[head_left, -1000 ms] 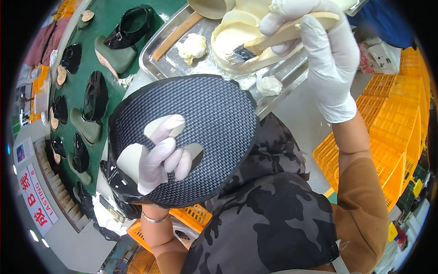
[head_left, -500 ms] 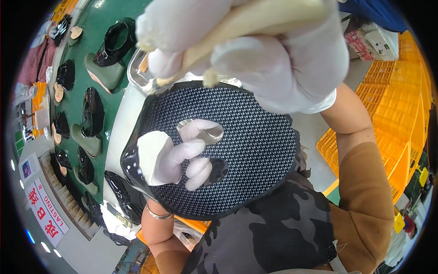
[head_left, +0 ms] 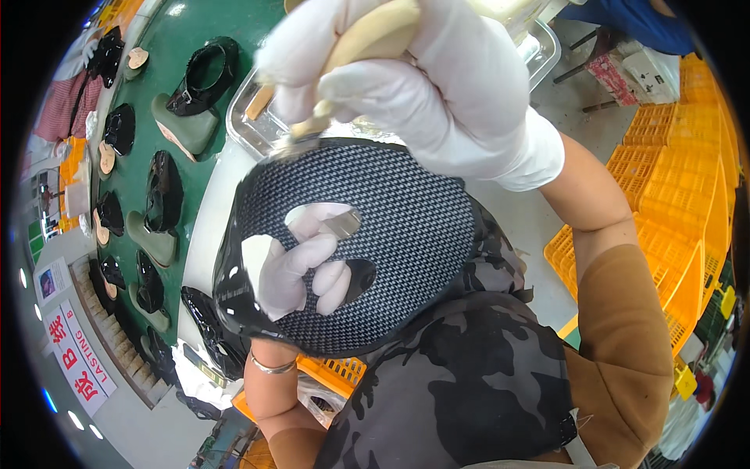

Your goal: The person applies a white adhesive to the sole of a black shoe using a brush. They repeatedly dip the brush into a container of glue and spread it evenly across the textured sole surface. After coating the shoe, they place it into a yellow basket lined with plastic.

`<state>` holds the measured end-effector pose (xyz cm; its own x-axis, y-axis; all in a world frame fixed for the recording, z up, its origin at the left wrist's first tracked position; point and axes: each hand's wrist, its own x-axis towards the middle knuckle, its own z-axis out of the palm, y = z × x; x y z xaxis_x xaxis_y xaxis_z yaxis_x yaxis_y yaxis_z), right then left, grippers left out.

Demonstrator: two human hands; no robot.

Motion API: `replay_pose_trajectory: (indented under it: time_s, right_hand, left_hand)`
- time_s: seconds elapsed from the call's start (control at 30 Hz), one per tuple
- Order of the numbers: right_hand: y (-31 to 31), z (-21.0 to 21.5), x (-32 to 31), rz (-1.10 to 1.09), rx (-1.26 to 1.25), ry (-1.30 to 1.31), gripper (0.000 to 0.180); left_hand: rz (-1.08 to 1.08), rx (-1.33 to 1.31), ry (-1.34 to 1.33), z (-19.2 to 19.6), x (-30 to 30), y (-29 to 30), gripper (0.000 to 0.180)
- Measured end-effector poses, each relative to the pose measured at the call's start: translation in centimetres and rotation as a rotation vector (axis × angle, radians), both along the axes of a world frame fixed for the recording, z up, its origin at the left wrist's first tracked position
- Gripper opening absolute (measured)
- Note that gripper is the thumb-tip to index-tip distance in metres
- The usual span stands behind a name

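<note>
My left hand (head_left: pixel 293 273), in a white glove, grips a black patent shoe upper (head_left: pixel 410 211) from its left side. The upper's black-and-white houndstooth lining faces up, and several fingers show through its openings. Closed around the pale wooden handle of a brush (head_left: pixel 375 35) is my right hand (head_left: pixel 461 102), also gloved in white. The brush's bristles are at the far left edge of the upper; whether they touch it I cannot tell. Behind them lies a clear shallow tray (head_left: pixel 237 117), partly hidden by my right hand.
On the left runs a green conveyor (head_left: pixel 234 19) carrying several black shoe uppers (head_left: pixel 162 191), greenish shoe lasts (head_left: pixel 187 129) and insoles. Another glossy black upper (head_left: pixel 207 328) lies near my left wrist. Stacked orange crates (head_left: pixel 644 227) stand at right. A person in blue (head_left: pixel 625 19) is at the far right.
My right hand has moved down, away from the camera, bringing the brush to the upper's far left edge. The upper has tilted and its right side has shifted left.
</note>
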<state>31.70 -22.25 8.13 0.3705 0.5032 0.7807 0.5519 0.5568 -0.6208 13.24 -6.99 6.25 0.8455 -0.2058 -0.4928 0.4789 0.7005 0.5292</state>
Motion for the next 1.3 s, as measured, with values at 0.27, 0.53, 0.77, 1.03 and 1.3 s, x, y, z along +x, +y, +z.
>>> replay_pose_trajectory:
  time_s: [0.27, 0.53, 0.77, 1.03, 1.3]
  right_hand:
    - [0.4, -1.2, 0.7, -0.066, 0.120, -0.050, 0.014]
    - [-2.1, -2.2, -0.9, -0.160, -0.043, 0.181, 0.017]
    - [-6.6, -3.1, -4.0, -0.392, -0.277, 0.309, 0.023]
    - [-1.3, -1.1, -1.9, -0.324, 0.182, 0.155, 0.018]
    - [-3.5, -2.9, -3.4, -0.404, 0.013, 0.490, 0.019]
  left_hand:
    - [0.087, 0.218, 0.039, 0.3, -0.3, -0.4, 0.032]
    - [0.213, 0.443, -0.024, 0.1, -2.1, -0.1, 0.039]
    - [0.408, 0.499, -0.116, -1.1, -3.1, -0.6, 0.043]
    - [0.542, 0.253, -0.134, -1.6, -4.9, -1.4, 0.040]
    - [0.646, 0.314, -0.106, -2.9, -6.3, -1.4, 0.036]
